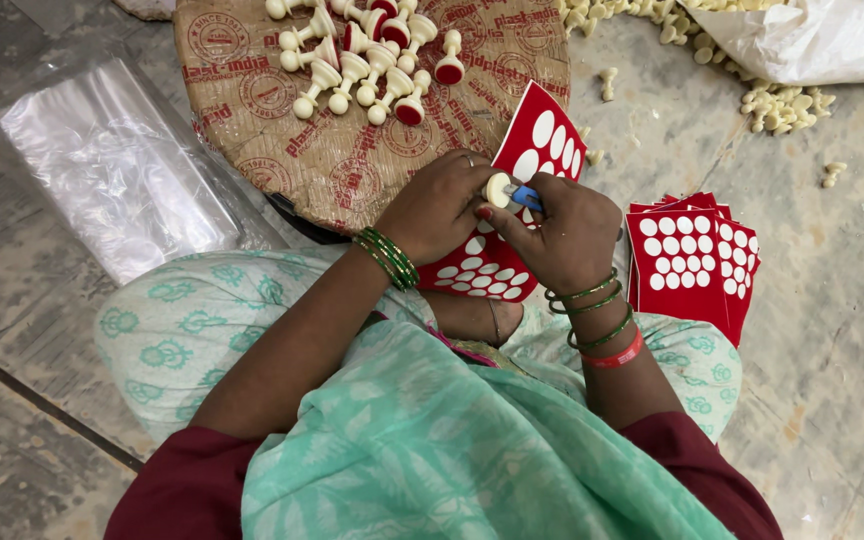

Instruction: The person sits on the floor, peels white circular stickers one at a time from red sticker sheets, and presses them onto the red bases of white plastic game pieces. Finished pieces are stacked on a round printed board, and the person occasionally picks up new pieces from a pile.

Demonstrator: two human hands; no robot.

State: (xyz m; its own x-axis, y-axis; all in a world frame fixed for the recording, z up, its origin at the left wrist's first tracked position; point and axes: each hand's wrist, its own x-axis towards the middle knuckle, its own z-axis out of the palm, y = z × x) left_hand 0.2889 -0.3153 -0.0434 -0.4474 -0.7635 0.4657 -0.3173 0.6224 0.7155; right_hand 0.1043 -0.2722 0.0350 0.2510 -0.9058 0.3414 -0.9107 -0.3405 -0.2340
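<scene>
Stone floor (832, 400), mottled grey. On it: round cardboard-wrapped board (352, 150), clear plastic sheet (112, 160) to its left, stack of red sticker sheets (692, 260) on the right, loose cream pegs (782, 100) beside white bag (812, 40).

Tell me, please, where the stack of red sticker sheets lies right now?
In the head view, the stack of red sticker sheets lies on the floor, right of the right hand.

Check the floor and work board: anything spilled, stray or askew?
Yes. Cream pieces have spilled from the white bag onto the floor, and a few lie alone, such as one by the round board. The stack of red sticker sheets is fanned unevenly. Nothing looks damaged.
</scene>
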